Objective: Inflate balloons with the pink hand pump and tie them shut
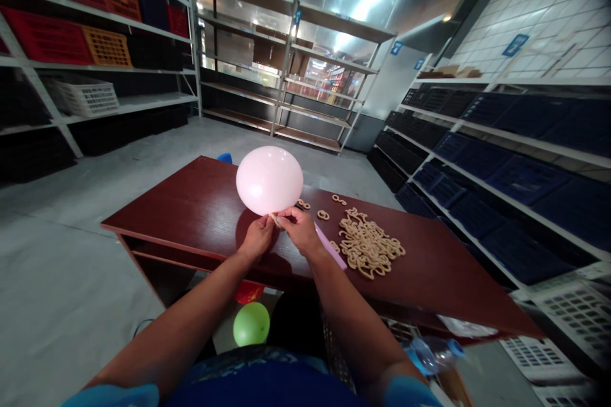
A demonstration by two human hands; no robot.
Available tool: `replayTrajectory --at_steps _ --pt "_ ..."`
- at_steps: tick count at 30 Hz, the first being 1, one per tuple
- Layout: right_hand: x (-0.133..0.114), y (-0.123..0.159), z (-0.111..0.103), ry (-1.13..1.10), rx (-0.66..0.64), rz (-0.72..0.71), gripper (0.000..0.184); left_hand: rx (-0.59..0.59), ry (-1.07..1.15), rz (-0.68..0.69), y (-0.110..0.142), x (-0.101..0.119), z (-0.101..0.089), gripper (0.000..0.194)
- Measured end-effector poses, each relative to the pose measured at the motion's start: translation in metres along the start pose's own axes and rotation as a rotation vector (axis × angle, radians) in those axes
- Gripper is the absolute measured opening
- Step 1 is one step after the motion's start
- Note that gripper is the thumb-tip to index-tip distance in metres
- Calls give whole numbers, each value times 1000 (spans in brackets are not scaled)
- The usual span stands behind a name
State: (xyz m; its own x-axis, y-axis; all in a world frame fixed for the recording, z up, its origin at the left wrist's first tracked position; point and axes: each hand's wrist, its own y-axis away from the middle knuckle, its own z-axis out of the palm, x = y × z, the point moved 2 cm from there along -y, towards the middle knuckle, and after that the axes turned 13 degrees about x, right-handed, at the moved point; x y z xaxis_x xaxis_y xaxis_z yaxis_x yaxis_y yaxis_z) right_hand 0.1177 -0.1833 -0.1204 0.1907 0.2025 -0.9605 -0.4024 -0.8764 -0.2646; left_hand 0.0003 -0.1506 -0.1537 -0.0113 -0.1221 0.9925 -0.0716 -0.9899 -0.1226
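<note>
Storeroom, brown table (200,203). Pink balloon (270,179) neck pinched shut by left hand (258,236) and right hand (300,229); knot being tied, loop-through judged next.

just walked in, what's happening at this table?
A person holds an inflated pink balloon by its neck over a dark red table, with the left hand and right hand both pinching at the neck. A pile of beige loops lies on the table to the right, beside a pink stick. A green balloon sits on the floor below.
</note>
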Motion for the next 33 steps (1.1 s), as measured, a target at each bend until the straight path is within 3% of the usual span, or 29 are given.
replayTrajectory --at_steps 5,10,15,21,28,33 --pt "5 0 1 95 9 -76 12 4 46 -74 2 6 0 37" --pt "8 -4 -1 84 77 -73 14 -90 156 -87 4 20 1 33" --pt "9 -8 -1 26 182 -46 16 -205 195 -242 10 29 2 36" --pt "10 -10 2 -27 281 -23 18 -344 287 -342 17 30 7 39" --pt "11 -8 4 -60 365 -45 18 -395 374 -542 25 26 12 35" --pt "20 -10 2 -6 420 -57 18 -432 316 -533 25 27 9 32"
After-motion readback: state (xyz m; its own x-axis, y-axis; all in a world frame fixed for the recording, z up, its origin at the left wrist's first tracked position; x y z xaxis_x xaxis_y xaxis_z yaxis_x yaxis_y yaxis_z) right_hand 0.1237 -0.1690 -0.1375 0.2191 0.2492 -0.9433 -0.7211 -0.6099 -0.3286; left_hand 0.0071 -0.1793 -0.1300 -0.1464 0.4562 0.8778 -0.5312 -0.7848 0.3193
